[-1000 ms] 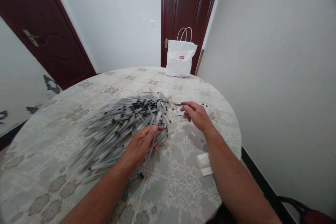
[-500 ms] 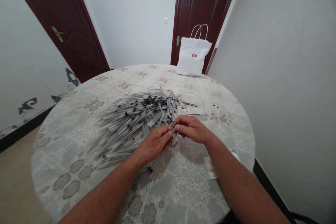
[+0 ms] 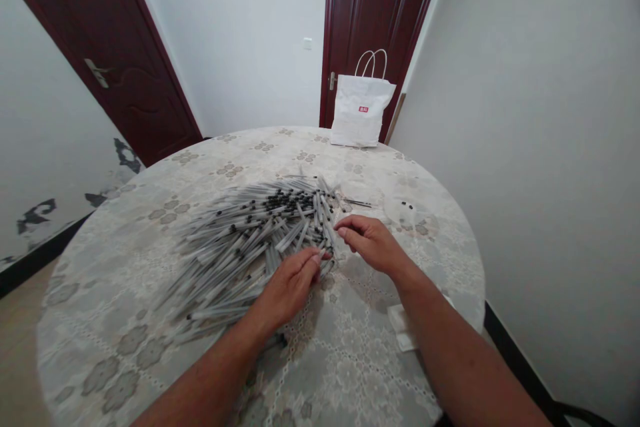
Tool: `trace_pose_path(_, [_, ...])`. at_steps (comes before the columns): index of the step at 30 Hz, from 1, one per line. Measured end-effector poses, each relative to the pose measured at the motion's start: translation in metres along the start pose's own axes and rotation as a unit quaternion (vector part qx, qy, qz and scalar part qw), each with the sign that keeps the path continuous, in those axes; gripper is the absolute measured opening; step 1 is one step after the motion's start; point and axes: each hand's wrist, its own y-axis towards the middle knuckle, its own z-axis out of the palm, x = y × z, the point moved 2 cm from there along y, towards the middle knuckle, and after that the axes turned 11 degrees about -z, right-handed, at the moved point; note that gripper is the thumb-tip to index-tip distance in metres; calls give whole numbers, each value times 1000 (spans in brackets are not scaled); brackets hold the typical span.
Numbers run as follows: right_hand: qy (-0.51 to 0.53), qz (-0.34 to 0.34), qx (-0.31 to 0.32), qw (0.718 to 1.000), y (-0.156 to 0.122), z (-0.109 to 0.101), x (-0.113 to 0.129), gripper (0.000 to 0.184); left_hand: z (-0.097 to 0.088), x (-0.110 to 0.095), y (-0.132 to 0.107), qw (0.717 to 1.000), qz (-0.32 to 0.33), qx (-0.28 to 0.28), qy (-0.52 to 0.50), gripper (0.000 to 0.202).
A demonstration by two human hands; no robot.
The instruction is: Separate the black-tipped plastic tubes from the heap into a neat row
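A large heap of slim, translucent pen-like tubes with black ends [image 3: 245,227] is spread over the table, left of centre. At the heap's near right edge my left hand [image 3: 295,279] is closed, thumb against the index finger, on one of these tubes, whose pale tip shows past the thumb. Most of that tube is hidden by the hand. Just right of it, slightly higher and apart, my right hand [image 3: 367,239] has its thumb and fingers curled together in a pinch. Whatever it holds, if anything, is too small to make out.
The round table has a floral lace-patterned cloth [image 3: 350,373]. Thin dark rods [image 3: 358,203] lie beyond my right hand, near a clear sheet with small black pieces [image 3: 407,205]. A white paper bag [image 3: 363,110] stands at the back. A white packet [image 3: 400,327] lies by my right forearm.
My hands, together half a second ago, have parted. The left one has shifted slightly left and down, still closed on the tube. The view has tilted a little upward.
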Motion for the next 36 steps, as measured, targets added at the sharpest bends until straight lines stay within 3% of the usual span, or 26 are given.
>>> trace_pose_path(7, [-30,114,-7,993,17,-33,-16,18,-2,4,3,995,-44,-19,-90,39])
trace_pose_path(11, [-111,121,-6,986,32,-52,-31,6,-6,-2,0,991,-30,-54,-117,37])
trace_pose_path(14, [-122,112,-103,981,49,-64,-46,18,-9,-6,-2,989,-24,-96,-112,34])
trace_pose_path(17, [-68,84,-223,969,63,-70,-58,48,-9,-4,0,984,-28,-111,-136,36])
trace_pose_path(19, [-44,67,-255,964,66,-69,-60,57,-9,0,2,978,-28,-119,-167,37])
trace_pose_path(21, [-43,64,-253,964,64,-66,-57,53,-9,6,6,971,-27,-130,-197,38])
trace_pose_path(23, [-42,76,-217,972,57,-61,-47,43,-9,10,9,964,-24,-140,-224,37])
trace_pose_path(25, [-42,93,-138,985,46,-51,-32,33,-9,12,11,958,-17,-149,-243,37])
trace_pose_path(28, [-53,71,62,994,24,-29,-8,22,-9,14,13,952,-11,-170,-256,34])
trace_pose_path(31, [-60,15,249,967,0,1,8,19,-8,17,15,945,-12,-190,-265,32])
trace_pose_path(33, [-90,-9,298,950,-10,19,10,12,-9,18,17,943,-11,-196,-269,31])
trace_pose_path(36, [-129,-27,303,944,-15,34,7,10,-10,19,18,944,-3,-200,-261,30])
